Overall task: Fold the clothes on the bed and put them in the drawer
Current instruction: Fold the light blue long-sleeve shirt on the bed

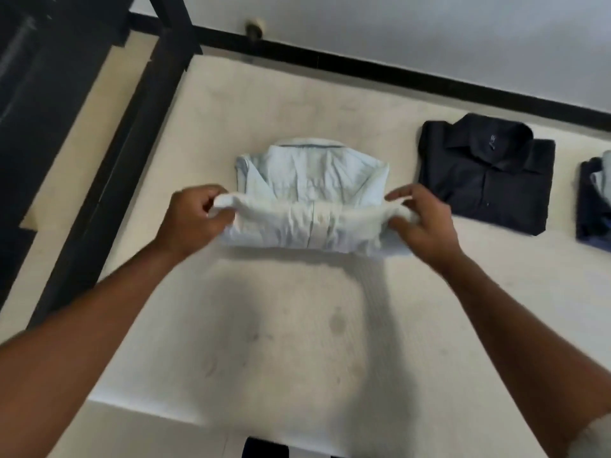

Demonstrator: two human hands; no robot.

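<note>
Pinching lifted hem of crumpled pale-blue shirt [310, 173] w/ L hand [195, 223] & R hand [423, 226], fingers [401, 193] curled; rt stack [593, 206] cut off.

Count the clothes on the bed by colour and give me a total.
Pale blue shirt: 1
Black shirt: 1
Dark blue garment, cut off at the frame edge: 1
Total: 3; a pale patch on the dark blue one is unclear.
</note>
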